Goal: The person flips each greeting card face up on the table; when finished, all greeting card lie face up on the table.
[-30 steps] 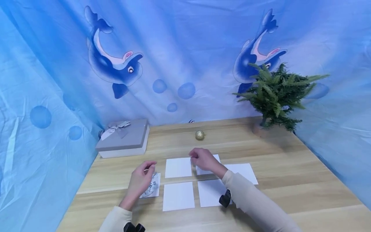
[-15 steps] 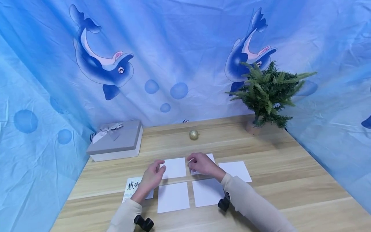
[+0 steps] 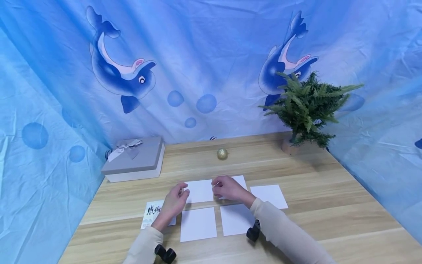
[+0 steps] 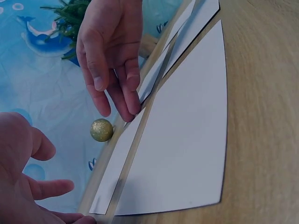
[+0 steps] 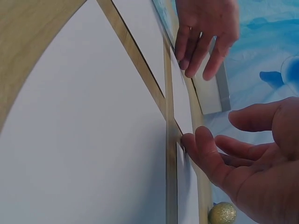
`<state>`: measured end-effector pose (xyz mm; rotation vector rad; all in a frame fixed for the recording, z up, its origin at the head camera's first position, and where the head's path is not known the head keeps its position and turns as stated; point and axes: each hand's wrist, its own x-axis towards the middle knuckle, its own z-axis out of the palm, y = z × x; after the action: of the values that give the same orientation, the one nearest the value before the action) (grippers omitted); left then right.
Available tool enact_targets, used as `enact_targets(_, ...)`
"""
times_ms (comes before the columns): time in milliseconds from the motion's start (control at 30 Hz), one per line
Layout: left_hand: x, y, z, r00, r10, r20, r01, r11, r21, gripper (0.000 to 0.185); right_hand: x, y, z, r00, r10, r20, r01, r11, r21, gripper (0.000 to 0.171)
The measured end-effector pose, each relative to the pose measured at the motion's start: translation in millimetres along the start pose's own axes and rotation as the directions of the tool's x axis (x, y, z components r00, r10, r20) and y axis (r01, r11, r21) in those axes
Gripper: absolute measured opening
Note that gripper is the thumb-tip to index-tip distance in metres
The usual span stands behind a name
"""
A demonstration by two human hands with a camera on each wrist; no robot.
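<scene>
In the head view my left hand [image 3: 174, 201] is at the left edge of a blank white card [image 3: 198, 191] in the back row. My right hand [image 3: 228, 189] is at that card's right edge and partly covers another white card [image 3: 240, 181]. The fingers of both hands are loosely bent, with thumbs apart and nothing held. Fingertips of both hands touch or nearly touch the tabletop. Two more white cards, left [image 3: 198, 225] and right [image 3: 235, 220], lie in front. A card with black brushed characters [image 3: 153, 211] lies partly under my left wrist.
Another white card [image 3: 270, 196] lies to the right, partly behind my right forearm. A gold glitter ball [image 3: 222, 153] is farther back on the wooden table [image 3: 323, 205]. A grey gift box with a bow [image 3: 138, 157] stands back left, a small potted fir [image 3: 306, 110] back right.
My left hand has moved right, off the card with characters, to the blank back card's left edge. My right hand has stayed near its place. The head view has shifted slightly.
</scene>
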<state>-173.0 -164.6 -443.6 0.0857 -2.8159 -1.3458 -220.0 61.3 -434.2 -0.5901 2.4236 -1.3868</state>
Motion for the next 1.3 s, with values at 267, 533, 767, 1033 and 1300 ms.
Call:
enact_targets(267,-1.5,-0.3,1.5,1.0,0.023,-0.019,-0.023,1.0,-0.017,0.039,-1,-3,6,1.0,-0.016,-0.007,0.015,0.999,-0.041,0.032)
enact_targets(533,1.8,-1.3,2.7,0.997,-0.001,-0.071,-0.005,0.997,-0.082,0.036,-1,-5,8,0.999,0.0,-0.033,-0.001,1.0,-0.011,0.03)
enact_targets(767,1.0,-2.1,0.2,0.989,-0.07,-0.128,0.04,0.974,-0.224,0.033,0,-2,9,0.995,-0.036,-0.096,0.034,0.999,-0.027,0.028)
enact_targets(1033,-2.1,2.2,-2.8,0.98,-0.065,-0.191,0.013,0.965,-0.264,0.028,-1,-4,8,0.98,-0.068,-0.186,0.066,0.998,-0.016,0.021)
enact_targets(1300,-3.5,2.9,-8.7,0.973,-0.043,-0.225,-0.026,0.954,-0.298,0.027,0,-6,13,0.958,-0.11,-0.265,0.115,0.993,0.003,0.016)
